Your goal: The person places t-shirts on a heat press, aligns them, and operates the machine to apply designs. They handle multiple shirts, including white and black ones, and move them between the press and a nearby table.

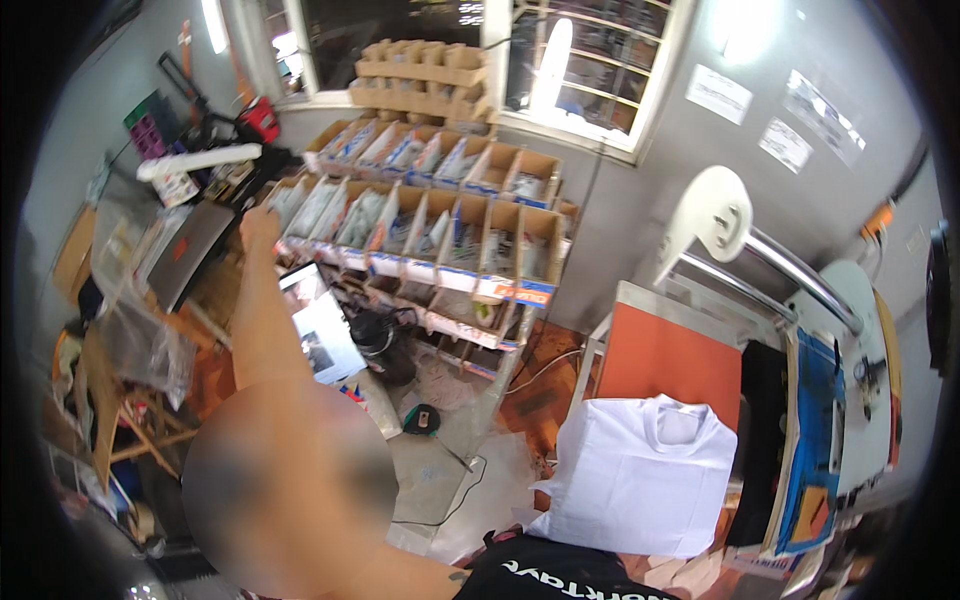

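Observation:
My left arm stretches up to the far left, and my left hand [261,228] is at the left end of a row of open cardboard bins [420,250]. Its fingers look curled closed at the edge of the end bin; what they hold, if anything, is too small to make out. Clear plastic packets [362,217] of flat goods fill several of the bins. My right hand does not show. At the lower right, a folded white T-shirt [640,490] lies partly over the orange-red pad [668,350] of a heat press.
The press's pale arm [705,222] stands over the right side. More cardboard trays [420,75] are stacked by the window. Below the bins are a dark-edged panel [325,325] and a black cap [421,419]. Plastic sheeting [150,330] and a wooden stand [150,435] crowd the left.

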Demonstrator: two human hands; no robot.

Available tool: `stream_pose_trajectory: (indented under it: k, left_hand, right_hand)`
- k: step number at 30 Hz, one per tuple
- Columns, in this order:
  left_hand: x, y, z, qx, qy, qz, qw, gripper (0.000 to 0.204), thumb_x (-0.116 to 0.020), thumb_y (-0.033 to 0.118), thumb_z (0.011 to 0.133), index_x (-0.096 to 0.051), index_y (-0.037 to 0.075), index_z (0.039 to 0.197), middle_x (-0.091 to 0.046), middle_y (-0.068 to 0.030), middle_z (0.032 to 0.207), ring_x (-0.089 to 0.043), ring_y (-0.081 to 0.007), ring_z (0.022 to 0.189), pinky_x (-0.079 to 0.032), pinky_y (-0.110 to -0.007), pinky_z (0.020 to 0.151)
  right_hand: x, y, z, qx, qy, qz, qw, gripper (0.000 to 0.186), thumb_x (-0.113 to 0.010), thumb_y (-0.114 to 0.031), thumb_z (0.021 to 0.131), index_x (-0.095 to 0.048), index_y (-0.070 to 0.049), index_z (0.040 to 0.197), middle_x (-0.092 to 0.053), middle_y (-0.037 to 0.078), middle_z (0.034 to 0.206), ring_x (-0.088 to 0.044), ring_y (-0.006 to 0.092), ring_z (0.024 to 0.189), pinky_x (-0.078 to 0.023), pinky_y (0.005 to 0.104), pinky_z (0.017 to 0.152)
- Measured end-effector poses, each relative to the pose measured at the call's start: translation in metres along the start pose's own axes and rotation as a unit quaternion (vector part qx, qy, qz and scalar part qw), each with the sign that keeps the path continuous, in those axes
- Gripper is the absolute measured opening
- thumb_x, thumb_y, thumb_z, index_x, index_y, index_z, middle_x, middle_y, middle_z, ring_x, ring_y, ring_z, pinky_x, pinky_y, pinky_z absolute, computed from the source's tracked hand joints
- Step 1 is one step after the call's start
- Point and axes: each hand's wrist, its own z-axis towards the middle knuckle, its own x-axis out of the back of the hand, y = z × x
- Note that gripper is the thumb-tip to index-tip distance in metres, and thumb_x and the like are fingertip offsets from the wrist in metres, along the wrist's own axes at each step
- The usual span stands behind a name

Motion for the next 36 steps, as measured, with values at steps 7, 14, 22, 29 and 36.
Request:
stream_pose_trajectory:
  k: [7,14,22,29,36]
  left_hand:
    - [-0.025,-0.066,-0.012,-0.212,0.262,-0.107,0.936,0.034,-0.059,0.032,0.095,-0.073,0.008,0.114,-0.073,-0.0132,0.109,-0.071,-0.0248,0.091,-0.055,-0.036,0.082]
    - [0.001,0.098,-0.339,-0.119,-0.055,-0.659,0.740,0.026,-0.056,0.018,0.096,-0.070,-0.003,0.100,-0.070,-0.0159,0.099,-0.067,-0.0260,0.088,-0.053,-0.039,0.080]
    - [0.017,0.232,-0.729,0.260,-0.614,-0.621,0.413,0.007,-0.066,0.008,0.094,-0.061,0.011,0.098,-0.066,-0.0022,0.092,-0.064,-0.0133,0.082,-0.051,-0.031,0.076]
    - [0.038,0.253,-0.769,0.131,-0.633,-0.551,0.528,0.017,-0.066,0.009,0.094,-0.063,0.005,0.110,-0.066,-0.0052,0.094,-0.064,-0.0150,0.083,-0.051,-0.029,0.075]
    - [-0.006,0.287,-0.710,-0.377,-0.241,-0.409,0.795,0.015,-0.070,0.005,0.082,-0.067,0.004,0.097,-0.064,-0.0107,0.102,-0.060,-0.0307,0.101,-0.045,-0.041,0.091]
  right_hand:
    - [0.010,0.235,-0.053,-0.150,-0.255,-0.215,0.931,0.060,-0.045,-0.059,0.095,-0.075,-0.008,0.085,-0.072,0.020,0.089,-0.069,0.0327,0.079,-0.051,0.0485,0.072]
    - [0.111,0.035,0.007,0.007,-0.506,0.101,0.857,0.029,-0.060,-0.034,0.097,-0.069,-0.007,0.089,-0.065,0.003,0.073,-0.059,0.0130,0.066,-0.049,0.0287,0.062]
    - [0.081,-0.071,0.025,0.113,-0.206,0.384,0.893,0.024,-0.070,-0.024,0.091,-0.068,-0.002,0.099,-0.067,0.003,0.078,-0.061,0.0116,0.074,-0.051,0.0283,0.071]
    - [0.061,-0.046,0.071,0.151,-0.256,0.340,0.892,0.022,-0.072,-0.022,0.087,-0.071,0.000,0.094,-0.069,0.007,0.076,-0.065,0.0168,0.072,-0.052,0.0314,0.070]
    - [0.076,-0.108,0.184,0.156,-0.210,0.272,0.926,0.022,-0.072,-0.019,0.081,-0.072,0.000,0.091,-0.072,0.014,0.088,-0.069,0.0229,0.080,-0.053,0.0347,0.074]
